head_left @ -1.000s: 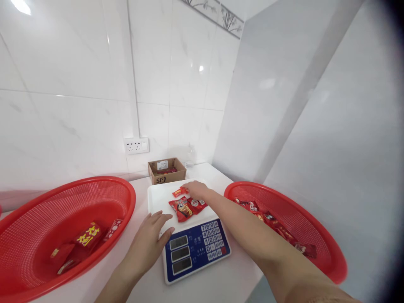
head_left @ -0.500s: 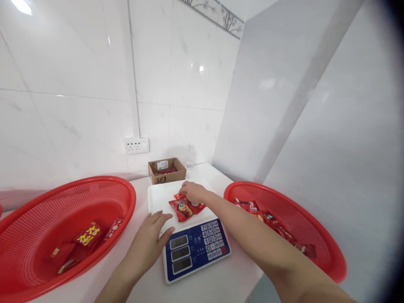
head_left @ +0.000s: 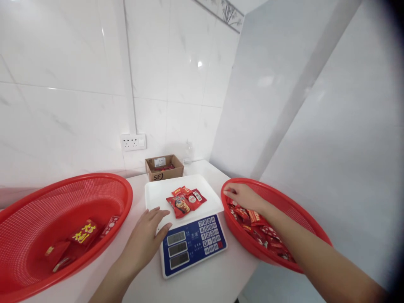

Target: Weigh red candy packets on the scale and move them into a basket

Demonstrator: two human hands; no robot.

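From my end I see a left hand (head_left: 145, 231) and a right hand (head_left: 245, 197), both bare, with slim fingers (head_left: 159, 216), narrow wrists (head_left: 263, 206) and smooth, bare forearms (head_left: 303, 248) that broaden toward the elbow.

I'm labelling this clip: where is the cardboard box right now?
In the head view, the cardboard box stands slightly left of centre, just behind the scale's white tray, below and right of the wall socket.

Looks like a shop's or packing room's weighing corner — digital scale (head_left: 189, 229), red basket (head_left: 72, 198) of wrapped snacks (head_left: 83, 233) to its left, second basket (head_left: 295, 212) to its right, cardboard box (head_left: 169, 172) and tiled wall (head_left: 78, 113) behind.
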